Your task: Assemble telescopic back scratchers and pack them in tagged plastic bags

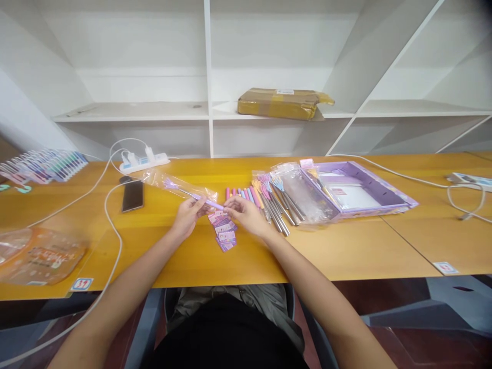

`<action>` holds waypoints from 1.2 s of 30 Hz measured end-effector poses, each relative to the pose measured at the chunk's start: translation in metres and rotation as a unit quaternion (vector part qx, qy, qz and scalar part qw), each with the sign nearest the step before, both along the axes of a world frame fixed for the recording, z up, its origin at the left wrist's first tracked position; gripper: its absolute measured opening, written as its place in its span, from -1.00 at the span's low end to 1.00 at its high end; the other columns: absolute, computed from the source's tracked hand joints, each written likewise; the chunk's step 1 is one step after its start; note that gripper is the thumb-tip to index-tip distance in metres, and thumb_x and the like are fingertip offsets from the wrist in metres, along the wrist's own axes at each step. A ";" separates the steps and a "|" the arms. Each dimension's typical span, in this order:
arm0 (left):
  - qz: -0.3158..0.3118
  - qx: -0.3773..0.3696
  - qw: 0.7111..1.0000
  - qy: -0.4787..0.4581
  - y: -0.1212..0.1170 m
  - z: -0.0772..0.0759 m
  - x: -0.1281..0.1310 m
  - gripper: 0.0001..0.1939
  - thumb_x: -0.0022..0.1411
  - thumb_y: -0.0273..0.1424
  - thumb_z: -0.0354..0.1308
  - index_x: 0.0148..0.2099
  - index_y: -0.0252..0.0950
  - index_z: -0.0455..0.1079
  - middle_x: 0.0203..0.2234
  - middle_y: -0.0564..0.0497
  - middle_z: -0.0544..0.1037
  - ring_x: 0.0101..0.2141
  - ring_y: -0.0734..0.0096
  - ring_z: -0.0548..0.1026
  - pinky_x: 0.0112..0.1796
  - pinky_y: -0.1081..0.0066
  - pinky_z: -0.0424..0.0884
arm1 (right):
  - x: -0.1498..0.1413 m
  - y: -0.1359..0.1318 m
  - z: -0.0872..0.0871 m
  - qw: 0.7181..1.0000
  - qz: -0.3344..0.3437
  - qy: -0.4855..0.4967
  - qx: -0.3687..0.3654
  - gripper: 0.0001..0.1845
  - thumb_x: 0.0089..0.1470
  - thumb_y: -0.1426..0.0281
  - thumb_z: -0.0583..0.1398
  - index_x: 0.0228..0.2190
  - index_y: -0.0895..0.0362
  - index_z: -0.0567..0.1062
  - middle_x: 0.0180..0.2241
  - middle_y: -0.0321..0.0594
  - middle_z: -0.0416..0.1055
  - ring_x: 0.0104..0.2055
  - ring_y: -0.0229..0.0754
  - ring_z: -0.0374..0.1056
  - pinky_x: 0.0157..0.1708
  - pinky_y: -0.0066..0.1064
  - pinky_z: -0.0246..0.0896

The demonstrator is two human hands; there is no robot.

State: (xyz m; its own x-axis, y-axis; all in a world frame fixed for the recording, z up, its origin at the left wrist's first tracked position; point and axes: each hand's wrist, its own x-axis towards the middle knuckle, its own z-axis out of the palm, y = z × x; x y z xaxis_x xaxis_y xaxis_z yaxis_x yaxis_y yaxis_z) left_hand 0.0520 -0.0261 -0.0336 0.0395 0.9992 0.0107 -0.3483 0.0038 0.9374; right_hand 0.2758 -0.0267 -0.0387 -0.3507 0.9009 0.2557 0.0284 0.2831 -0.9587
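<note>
A purple back scratcher (213,204) with a hand-shaped head lies slantwise in the air over the table, its head end inside a clear plastic sleeve (156,179). My left hand (187,217) is closed around its shaft and the sleeve. At the handle's end, the fingers of my right hand (246,215) pinch together on it. Just below my hands, several small purple printed cards (226,238) lie overlapping. To the right of my right hand is a pile of back scratchers (277,202) with pink, blue and orange heads, beside several coloured handle tubes (251,195).
Clear plastic sleeves (317,207) lie against an open purple box (378,209) on the right. A phone (132,195), a power strip (145,163) with white cables and an orange bag (57,259) are on the left. White shelves hold a taped carton (277,104).
</note>
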 end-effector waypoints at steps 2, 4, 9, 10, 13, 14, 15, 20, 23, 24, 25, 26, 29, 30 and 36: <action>-0.024 -0.002 1.000 0.015 -0.005 0.000 0.004 -0.45 -0.02 -0.01 0.61 -0.23 -0.36 0.59 -0.39 -0.04 0.67 -0.39 0.40 0.60 -0.27 0.38 0.54 | -0.001 -0.001 -0.001 1.000 -0.011 -0.007 0.020 -0.67 0.19 0.12 0.37 -0.17 0.05 0.49 -0.31 -0.29 0.48 -0.30 -0.22 0.39 -0.28 -0.35 0.33; -0.048 0.000 0.998 0.030 -0.009 0.000 0.007 -0.47 0.01 0.00 0.59 -0.25 -0.36 0.59 -0.38 -0.08 0.68 -0.38 0.36 0.60 -0.29 0.36 0.53 | -0.002 -0.002 -0.002 0.999 -0.013 -0.022 0.028 -0.68 0.20 0.12 0.37 -0.16 0.05 0.48 -0.32 -0.30 0.47 -0.30 -0.21 0.38 -0.29 -0.36 0.32; -0.069 0.000 0.997 0.043 -0.013 -0.006 0.010 -0.49 0.03 0.00 0.57 -0.27 -0.34 0.59 -0.38 -0.08 0.68 -0.39 0.33 0.60 -0.30 0.34 0.53 | -0.003 -0.008 0.001 0.998 -0.010 -0.042 0.035 -0.69 0.23 0.16 0.34 -0.14 0.05 0.41 -0.29 -0.30 0.44 -0.29 -0.20 0.38 -0.28 -0.35 0.31; -0.075 0.000 0.996 0.047 -0.013 -0.006 0.009 -0.48 0.03 0.01 0.57 -0.25 -0.34 0.60 -0.37 -0.08 0.68 -0.38 0.32 0.60 -0.29 0.33 0.53 | -0.003 -0.009 0.001 0.998 -0.010 -0.039 0.038 -0.68 0.23 0.17 0.34 -0.12 0.04 0.40 -0.28 -0.30 0.44 -0.30 -0.21 0.37 -0.28 -0.35 0.31; -0.082 -0.001 0.995 0.057 -0.011 -0.006 0.008 -0.48 0.03 0.03 0.57 -0.25 -0.33 0.61 -0.35 -0.08 0.68 -0.36 0.31 0.60 -0.28 0.33 0.53 | -0.004 -0.011 0.000 0.999 -0.007 -0.024 0.044 -0.59 0.25 0.22 0.33 0.05 0.01 0.37 -0.20 -0.28 0.42 -0.34 -0.22 0.33 -0.34 -0.36 0.27; -0.076 -0.002 0.995 0.057 -0.011 -0.006 0.008 -0.48 0.03 0.03 0.57 -0.26 -0.33 0.61 -0.37 -0.07 0.68 -0.37 0.32 0.59 -0.28 0.33 0.52 | -0.004 -0.011 0.000 0.998 -0.007 -0.027 0.048 -0.56 0.26 0.23 0.32 0.10 0.00 0.37 -0.18 -0.26 0.42 -0.34 -0.23 0.32 -0.36 -0.36 0.26; -0.070 -0.002 0.996 0.056 -0.011 -0.005 0.008 -0.48 0.02 0.03 0.57 -0.28 -0.33 0.60 -0.39 -0.06 0.66 -0.37 0.33 0.58 -0.29 0.34 0.51 | -0.004 -0.011 0.000 0.998 -0.007 -0.034 0.057 -0.54 0.27 0.24 0.31 0.14 -0.01 0.37 -0.15 -0.24 0.42 -0.34 -0.22 0.31 -0.36 -0.36 0.26; -0.060 0.001 0.997 0.042 -0.010 -0.002 0.010 -0.49 0.04 0.02 0.56 -0.31 -0.34 0.58 -0.43 -0.03 0.61 -0.40 0.38 0.51 -0.32 0.36 0.47 | -0.004 -0.008 -0.002 0.995 -0.024 -0.056 0.082 -0.65 0.27 0.21 0.33 0.03 0.02 0.47 -0.15 -0.22 0.42 -0.31 -0.20 0.33 -0.30 -0.34 0.30; -0.074 -0.007 0.997 0.034 -0.011 -0.001 0.009 -0.51 0.07 0.02 0.54 -0.30 -0.32 0.59 -0.41 -0.04 0.63 -0.41 0.38 0.51 -0.33 0.36 0.45 | -0.002 -0.005 -0.005 0.997 -0.025 -0.044 0.065 -0.64 0.26 0.17 0.35 0.01 0.01 0.47 -0.19 -0.24 0.41 -0.31 -0.19 0.32 -0.32 -0.35 0.30; -0.081 -0.010 0.996 0.033 -0.011 -0.001 0.009 -0.51 0.08 0.03 0.54 -0.29 -0.32 0.59 -0.40 -0.04 0.63 -0.41 0.38 0.51 -0.33 0.36 0.44 | -0.002 -0.004 -0.006 0.997 -0.026 -0.046 0.065 -0.63 0.26 0.17 0.34 0.02 0.01 0.48 -0.20 -0.25 0.41 -0.32 -0.19 0.31 -0.32 -0.34 0.30; -0.089 -0.011 0.995 0.032 -0.011 0.000 0.008 -0.50 0.09 0.04 0.53 -0.30 -0.32 0.59 -0.41 -0.04 0.63 -0.42 0.38 0.51 -0.33 0.37 0.42 | -0.001 -0.003 -0.008 0.996 -0.027 -0.048 0.068 -0.63 0.26 0.17 0.34 0.04 0.00 0.48 -0.21 -0.25 0.40 -0.32 -0.19 0.31 -0.31 -0.34 0.30; -0.098 -0.011 0.995 0.030 -0.011 0.000 0.008 -0.50 0.10 0.05 0.52 -0.31 -0.32 0.59 -0.42 -0.04 0.63 -0.42 0.38 0.50 -0.34 0.37 0.41 | -0.001 -0.002 -0.009 0.996 -0.027 -0.049 0.074 -0.63 0.26 0.18 0.34 0.04 -0.01 0.50 -0.20 -0.25 0.39 -0.30 -0.18 0.31 -0.29 -0.33 0.31; -0.121 -0.008 0.992 0.027 -0.013 0.002 0.008 -0.50 0.13 0.05 0.50 -0.34 -0.32 0.58 -0.46 -0.03 0.60 -0.44 0.39 0.49 -0.35 0.37 0.39 | -0.001 0.000 -0.011 0.995 -0.015 -0.045 0.084 -0.67 0.27 0.19 0.34 0.02 -0.01 0.54 -0.14 -0.22 0.40 -0.23 -0.16 0.34 -0.23 -0.31 0.34; -0.128 -0.010 0.991 0.027 -0.013 0.003 0.008 -0.51 0.13 0.05 0.50 -0.34 -0.32 0.58 -0.45 -0.03 0.60 -0.44 0.39 0.49 -0.34 0.37 0.39 | -0.001 0.000 -0.011 0.996 -0.010 -0.043 0.083 -0.67 0.27 0.18 0.34 0.02 -0.01 0.54 -0.13 -0.21 0.40 -0.22 -0.16 0.35 -0.21 -0.31 0.35; -0.141 -0.020 0.990 0.019 -0.014 0.002 0.008 -0.51 0.12 0.04 0.51 -0.31 -0.31 0.59 -0.42 -0.05 0.62 -0.41 0.36 0.51 -0.32 0.36 0.40 | 0.000 -0.003 -0.004 0.995 0.016 -0.062 0.073 -0.69 0.23 0.13 0.37 -0.09 0.02 0.56 -0.12 -0.19 0.43 -0.17 -0.14 0.36 -0.14 -0.29 0.35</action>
